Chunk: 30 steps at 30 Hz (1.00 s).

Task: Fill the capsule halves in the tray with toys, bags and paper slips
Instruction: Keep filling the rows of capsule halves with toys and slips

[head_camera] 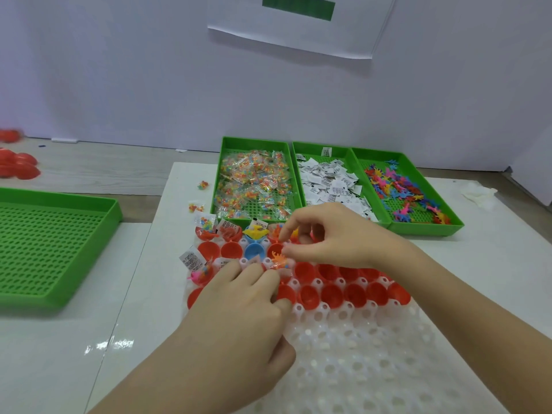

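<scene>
Both hands work over the white tray (358,360) of red capsule halves (332,295) on the table (134,294). The left hand (239,297) lies palm-down, fingers curled. The right hand (331,237) arches from the tray's far side, its grip narrow. Both meet at an orange toy (279,259) in the tray's second row; which holds it cannot be told.

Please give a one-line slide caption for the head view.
Right hand, holding toys, and left hand fill red capsule halves in a white tray; three green bins behind.
</scene>
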Each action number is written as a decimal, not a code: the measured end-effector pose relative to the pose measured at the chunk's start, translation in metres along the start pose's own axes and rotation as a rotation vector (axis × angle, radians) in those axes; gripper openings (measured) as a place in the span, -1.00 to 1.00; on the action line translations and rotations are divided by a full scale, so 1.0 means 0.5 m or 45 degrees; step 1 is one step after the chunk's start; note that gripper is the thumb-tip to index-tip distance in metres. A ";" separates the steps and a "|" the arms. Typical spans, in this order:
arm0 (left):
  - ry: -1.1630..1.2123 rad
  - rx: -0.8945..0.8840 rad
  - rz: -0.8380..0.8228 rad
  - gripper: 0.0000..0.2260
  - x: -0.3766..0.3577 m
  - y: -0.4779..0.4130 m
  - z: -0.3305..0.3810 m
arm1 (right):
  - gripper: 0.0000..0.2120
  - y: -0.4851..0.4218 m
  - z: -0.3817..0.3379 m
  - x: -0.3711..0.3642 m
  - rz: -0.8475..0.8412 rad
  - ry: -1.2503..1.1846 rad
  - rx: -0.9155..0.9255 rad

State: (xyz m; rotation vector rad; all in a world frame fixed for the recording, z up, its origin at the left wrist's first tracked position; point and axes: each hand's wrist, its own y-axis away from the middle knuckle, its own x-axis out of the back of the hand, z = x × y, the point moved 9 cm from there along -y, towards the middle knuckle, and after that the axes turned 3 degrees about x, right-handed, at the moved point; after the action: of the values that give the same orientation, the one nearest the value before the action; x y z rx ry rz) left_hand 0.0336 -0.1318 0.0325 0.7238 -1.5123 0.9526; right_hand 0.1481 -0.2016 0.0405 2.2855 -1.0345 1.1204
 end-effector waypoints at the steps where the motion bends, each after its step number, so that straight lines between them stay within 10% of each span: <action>1: 0.000 -0.002 0.005 -0.70 0.001 0.000 0.001 | -0.92 -0.003 0.003 0.006 0.028 0.014 -0.016; 16: -0.021 -0.023 0.019 -0.69 -0.002 0.000 0.001 | -0.77 -0.009 -0.020 -0.023 -0.023 0.596 0.047; 30: -0.007 -0.037 -0.098 -0.70 -0.009 -0.004 0.008 | -0.80 0.011 -0.012 -0.028 0.021 0.465 0.064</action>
State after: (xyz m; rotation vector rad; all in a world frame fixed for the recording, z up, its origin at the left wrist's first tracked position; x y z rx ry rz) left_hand 0.0339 -0.1365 0.0284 0.7590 -1.4895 0.8700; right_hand 0.1352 -0.1950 0.0334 2.0051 -0.8889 1.5144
